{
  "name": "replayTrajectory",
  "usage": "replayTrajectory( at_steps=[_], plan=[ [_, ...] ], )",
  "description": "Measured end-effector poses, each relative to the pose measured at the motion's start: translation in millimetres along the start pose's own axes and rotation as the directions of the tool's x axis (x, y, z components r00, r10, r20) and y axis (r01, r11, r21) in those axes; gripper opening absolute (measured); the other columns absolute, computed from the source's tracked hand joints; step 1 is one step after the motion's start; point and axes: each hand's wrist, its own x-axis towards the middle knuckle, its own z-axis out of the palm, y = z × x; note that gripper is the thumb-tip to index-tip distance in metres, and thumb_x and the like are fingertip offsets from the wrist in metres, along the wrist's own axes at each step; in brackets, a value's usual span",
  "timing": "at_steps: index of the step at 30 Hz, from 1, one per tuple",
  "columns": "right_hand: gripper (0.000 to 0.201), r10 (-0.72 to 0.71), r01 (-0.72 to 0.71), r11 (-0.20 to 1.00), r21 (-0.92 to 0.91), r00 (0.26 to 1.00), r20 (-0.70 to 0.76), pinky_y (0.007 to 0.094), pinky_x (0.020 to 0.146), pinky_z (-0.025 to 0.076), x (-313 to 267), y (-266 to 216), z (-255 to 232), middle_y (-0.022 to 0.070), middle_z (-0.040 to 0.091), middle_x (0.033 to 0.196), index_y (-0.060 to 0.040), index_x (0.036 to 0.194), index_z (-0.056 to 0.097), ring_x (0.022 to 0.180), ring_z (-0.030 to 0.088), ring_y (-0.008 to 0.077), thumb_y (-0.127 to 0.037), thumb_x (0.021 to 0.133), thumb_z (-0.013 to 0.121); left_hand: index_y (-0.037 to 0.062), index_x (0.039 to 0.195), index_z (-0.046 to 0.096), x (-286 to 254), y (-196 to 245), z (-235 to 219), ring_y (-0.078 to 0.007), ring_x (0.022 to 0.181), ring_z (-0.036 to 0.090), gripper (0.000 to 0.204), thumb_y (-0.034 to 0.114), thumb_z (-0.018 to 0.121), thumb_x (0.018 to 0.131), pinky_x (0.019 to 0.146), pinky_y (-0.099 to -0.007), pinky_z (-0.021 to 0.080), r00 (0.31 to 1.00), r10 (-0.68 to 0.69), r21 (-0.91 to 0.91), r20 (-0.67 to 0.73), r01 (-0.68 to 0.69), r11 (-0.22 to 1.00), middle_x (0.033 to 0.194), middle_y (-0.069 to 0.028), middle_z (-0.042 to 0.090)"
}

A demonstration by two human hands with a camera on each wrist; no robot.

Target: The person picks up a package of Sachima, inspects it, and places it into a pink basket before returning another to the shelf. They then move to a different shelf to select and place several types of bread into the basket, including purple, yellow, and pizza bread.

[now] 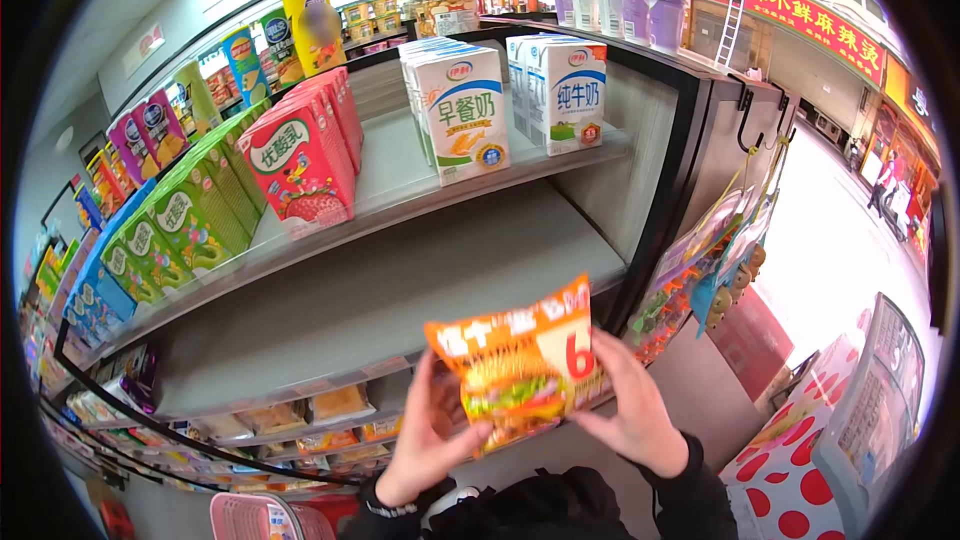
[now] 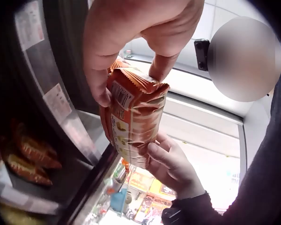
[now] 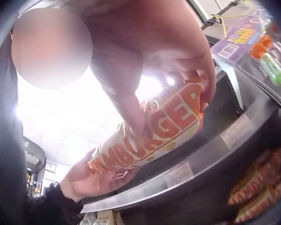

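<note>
An orange packet with a burger picture and a red 6 [image 1: 520, 370] is held between two hands in front of the shelf unit. My left hand [image 1: 428, 430] grips its left end, thumb on the near side. Around the right end curls my right hand [image 1: 636, 405]. In the left wrist view the packet [image 2: 138, 122] shows its barcode side, pinched at the top by the left hand [image 2: 140, 35]. HAMBURGER lettering faces the right wrist view on the packet [image 3: 150, 131], with the right hand [image 3: 159, 51] around its upper end.
Milk cartons [image 1: 465, 120] and red drink boxes [image 1: 300, 155] stand on the upper shelf, above a bare grey shelf [image 1: 400, 270]. Lower shelves hold packets [image 1: 340, 402]. Hanging toys [image 1: 735, 270] are at the right, a pink basket [image 1: 235, 518] below, and a dotted cover [image 1: 790, 480] lower right.
</note>
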Motion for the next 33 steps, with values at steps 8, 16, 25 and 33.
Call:
replayTrajectory(
  at_steps=[8,16,25,33],
  plan=[
    [0.066,-0.034,0.035,0.999,0.015,0.996,-0.077,0.0353,0.087,0.04,79.3,23.3,14.7,0.0171,0.044,0.117,-0.0023,0.121,0.036,0.105,0.047,0.0333,-0.011,0.066,0.07,0.005,0.136,0.002,82.3,6.7,-30.4,-0.0202,0.092,0.054,0.073,0.007,0.053,0.083,0.078,-0.03,0.045,0.991,0.123,0.324,-0.046,-0.101,0.941,0.11,-0.0199,0.047],
    [0.066,0.058,-0.061,0.996,0.072,0.998,0.032,0.0315,0.091,0.037,108.8,49.4,24.7,0.0177,0.048,0.116,0.0002,0.121,0.038,0.109,0.047,0.0278,-0.01,0.065,0.07,-0.0066,0.126,0.024,115.6,22.4,-40.3,-0.0364,0.068,0.058,0.06,0.022,0.049,0.08,0.061,-0.0387,0.046,0.997,0.075,0.783,0.0,-0.047,0.621,0.074,-0.0249,0.057],
    [0.053,-0.055,0.043,0.981,-0.191,0.997,-0.058,0.038,0.086,0.038,104.0,37.0,29.7,0.0145,0.05,0.111,-0.0045,0.114,0.046,0.102,0.047,0.0315,-0.01,0.066,0.066,-0.0065,0.118,0.037,108.4,34.4,-39.3,-0.037,0.07,0.055,0.053,0.02,0.058,0.077,0.062,-0.0391,0.043,0.975,0.117,0.932,0.189,-0.216,0.292,0.076,-0.0245,0.055],
    [0.04,-0.078,-0.04,0.856,-0.515,0.976,-0.206,0.0392,0.082,0.039,109.5,38.8,41.1,0.0115,0.049,0.106,-0.0054,0.106,0.053,0.095,0.047,0.0305,-0.003,0.067,0.061,-0.0067,0.111,0.039,146.5,19.4,-21.9,-0.0372,0.071,0.056,0.049,0.011,0.06,0.071,0.061,-0.0413,0.045,0.943,-0.013,0.935,0.333,-0.328,0.135,0.076,-0.0232,0.056]
  ],
)
